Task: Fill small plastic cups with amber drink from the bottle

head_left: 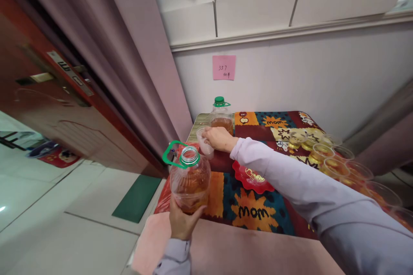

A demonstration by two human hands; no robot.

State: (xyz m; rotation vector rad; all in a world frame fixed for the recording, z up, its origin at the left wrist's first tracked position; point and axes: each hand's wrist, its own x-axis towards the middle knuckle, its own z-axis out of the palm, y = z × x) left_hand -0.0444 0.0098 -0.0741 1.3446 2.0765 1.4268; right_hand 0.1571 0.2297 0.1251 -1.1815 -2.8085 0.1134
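My left hand (183, 222) curls around the lower front of a large clear plastic jug (190, 182) of amber liquid. The jug stands uncapped at the table's near left, its green carrying handle (170, 154) tipped out to the left. Beyond it, my right hand (222, 138) grips what looks like a stack of clear plastic cups (205, 142) by the upper part. Just behind that hand stands a second jug (221, 120) with a green cap, partly filled with amber liquid. A red scalloped plate (253, 177) lies below my right forearm.
Several clear cups (337, 165) of yellowish liquid crowd the table's right side. The patterned tablecloth (258, 215) covers the table, with a pink cloth (238, 247) along the near edge. A wooden door (64, 94) and curtain rise at the left. A pink note (223, 68) is on the wall.
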